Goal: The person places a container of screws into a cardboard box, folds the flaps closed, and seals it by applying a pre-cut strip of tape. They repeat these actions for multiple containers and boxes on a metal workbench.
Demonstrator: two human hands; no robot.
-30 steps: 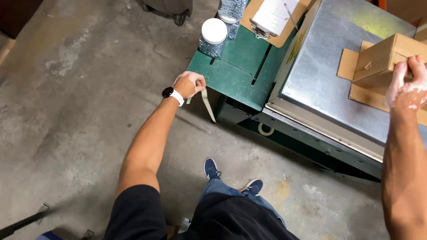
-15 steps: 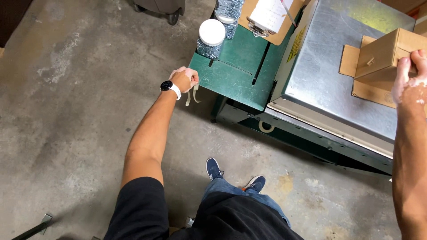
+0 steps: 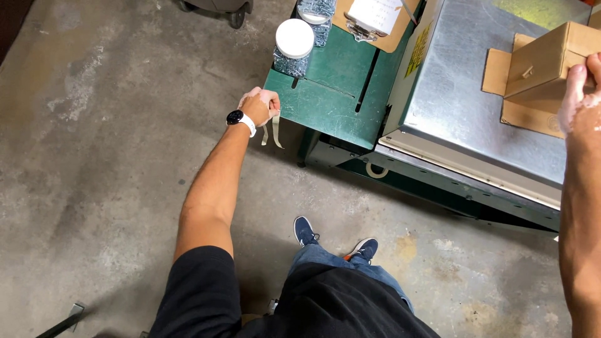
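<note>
Left hand (image 3: 260,106) is curled closed at the near-left corner of the green tabletop (image 3: 332,100), grip pinching a pale strip (image 3: 273,133) at its top end; the strip's 2 loose tails hang down below the fist, over the concrete floor (image 3: 94,156), just off the tabletop edge. A dark watch on a white band (image 3: 238,119) sits on that wrist.

Right hand (image 3: 579,94) is at the right edge of view, resting against the near side of a small cardboard box (image 3: 544,59). Fingers reach the box's top edge, but how far that grip wraps can't be told from this angle. The box stands on a flat cardboard sheet (image 3: 523,112), which lies on the grey sheet-metal top (image 3: 463,106) next to the green tabletop.

On the green tabletop, well beyond the left hand: a clear jar w/ white lid (image 3: 294,45) full of small metal parts, and a clipboard w/ paper (image 3: 375,19) farther back.
</note>
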